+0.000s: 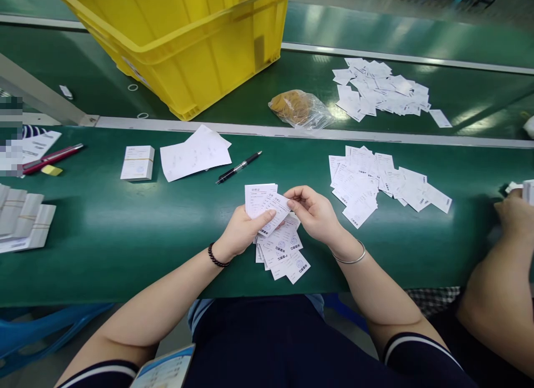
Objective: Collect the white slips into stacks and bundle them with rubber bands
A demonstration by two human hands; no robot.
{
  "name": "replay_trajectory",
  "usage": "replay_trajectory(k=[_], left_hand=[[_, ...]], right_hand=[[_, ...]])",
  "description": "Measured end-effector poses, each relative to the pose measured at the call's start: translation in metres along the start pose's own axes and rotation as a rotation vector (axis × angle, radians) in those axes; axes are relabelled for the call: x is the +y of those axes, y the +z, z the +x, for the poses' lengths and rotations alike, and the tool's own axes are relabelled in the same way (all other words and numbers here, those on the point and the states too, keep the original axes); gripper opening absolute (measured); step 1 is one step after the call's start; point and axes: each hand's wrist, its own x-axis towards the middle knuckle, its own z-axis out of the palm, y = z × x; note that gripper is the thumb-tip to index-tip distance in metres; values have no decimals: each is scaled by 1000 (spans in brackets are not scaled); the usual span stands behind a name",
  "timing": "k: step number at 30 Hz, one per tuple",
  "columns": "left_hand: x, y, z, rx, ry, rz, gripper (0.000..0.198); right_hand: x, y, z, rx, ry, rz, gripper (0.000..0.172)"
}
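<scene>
My left hand (241, 230) is closed around a small fan of printed paper cards (257, 197), its thumb pressed on the top one. The fingertips of my right hand (316, 214) pinch the upper right corner of that top card. Under my hands, a loose pile of similar cards (287, 260) lies spread on the green table (175, 226). Further right is another scattered heap of cards (361, 179). A banded stack of cards (138, 163) stands to the left, beside two white paper sheets (194, 151) and a black pen (239, 167).
A yellow crate (217, 59) stands at the back on a green surface, left of a plastic bag of rubber bands (298, 107) and a large card heap (381, 90). More banded stacks (25, 218) sit far left. At right, a co-worker's hand (515, 212) holds cards.
</scene>
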Motion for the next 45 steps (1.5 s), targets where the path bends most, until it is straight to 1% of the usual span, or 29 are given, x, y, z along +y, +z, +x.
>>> replay_trajectory(k=[2,5,7,9,12,14,15,18,20,21,23,25,27,32,36,42,45], left_hand=[[-1,0,0,13,15,-4,33],[1,-1,1,10,19,-15,37],[5,-3,3,50,31,-41,37],[13,-8,6,126,81,-91,38],[24,-14,9,216,175,-148,43],[28,-16,9,222,190,-149,44],[28,-16,9,208,179,-139,44],[23,-13,6,122,116,-77,43],[17,-10,4,54,70,-28,44],[15,-9,3,19,47,-2,45],[10,-6,1,-48,0,47,48],[8,-3,-1,-114,-42,91,51],[6,-1,-3,-160,-71,127,51],[5,1,-4,-162,-52,155,47],[5,1,-4,-162,-31,222,43],[5,4,-5,-131,-73,149,42],[6,5,-5,-132,-81,131,42]], right_hand=[[-1,0,0,-19,-6,66,15],[-2,-2,1,-48,36,160,22],[-4,-5,2,-57,91,182,22],[-6,-10,3,-110,160,187,20],[-6,-13,3,-254,241,116,15],[-5,-13,3,-307,235,-18,10],[-4,-13,4,-311,215,-107,8],[-1,-11,4,-255,116,-345,9],[-1,-11,5,-169,62,-358,6],[-1,-11,5,-123,52,-309,6],[-3,-10,6,-51,60,-152,19],[-4,-8,5,-14,74,-9,29],[-4,-6,4,-3,83,68,34],[-4,-3,4,2,109,138,36],[-2,-3,4,10,108,138,35],[-2,-3,3,14,70,130,26],[-4,-3,2,19,63,147,25]])
